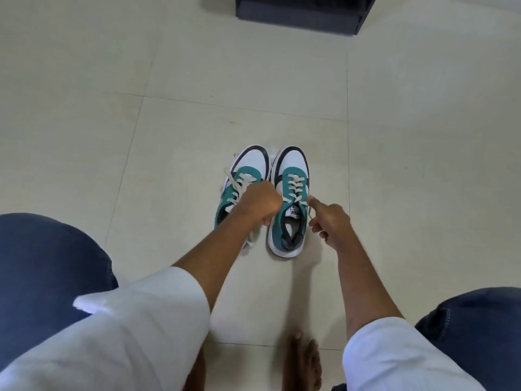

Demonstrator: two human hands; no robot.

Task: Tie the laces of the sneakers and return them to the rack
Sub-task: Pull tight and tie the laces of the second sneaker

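Head view. We see two teal-and-white sneakers side by side on the tiled floor [84,122], toes pointing away. The left hand [263,203], closed in a fist, covers the left sneaker [248,176] and grips a lace end of the right sneaker [290,204]. The right hand [327,221], just right of it, pinches the other lace [310,214], forefinger extended. A dark rack base [304,12] stands well beyond; a bare foot [306,362] lies near us.

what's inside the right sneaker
The right sneaker holds no foot: its opening shows a pale insole, dark lining and a labelled tongue. Nothing else shows, but the toe end is hidden under the laces. Both hands pull lace ends beside it.
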